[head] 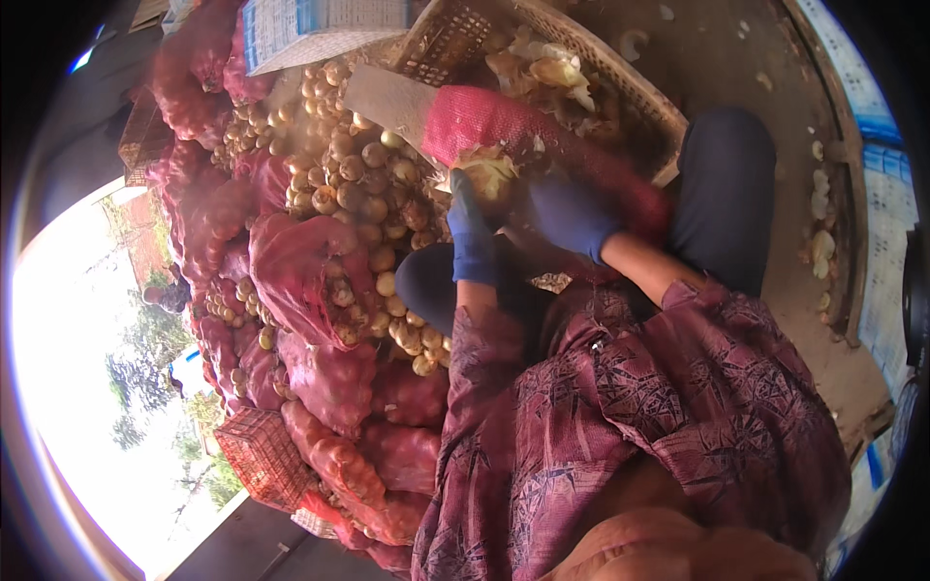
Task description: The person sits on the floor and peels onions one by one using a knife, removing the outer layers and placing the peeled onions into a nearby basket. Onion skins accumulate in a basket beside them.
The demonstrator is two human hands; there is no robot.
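My left hand (471,229), in a blue glove, holds an onion (488,174) with loose, pale, torn outer layers. My right hand (570,214), also in a blue glove, is blurred just to the right of that onion; whether it holds anything cannot be made out. Under the onion and both hands lies a red mesh sack (501,120), stretched over my lap. A heap of brown onions (356,174) lies to the left of my hands. Beyond the sack stands a brown plastic crate (603,58) with onion skins and peeled layers (559,76) in it.
Filled red mesh sacks (327,378) are piled along the left, with an orange crate (265,457) at lower left. A white-and-blue stack (320,33) stands at the top. Onion scraps (821,247) lie on the floor at right. A person (171,294) is far off at left.
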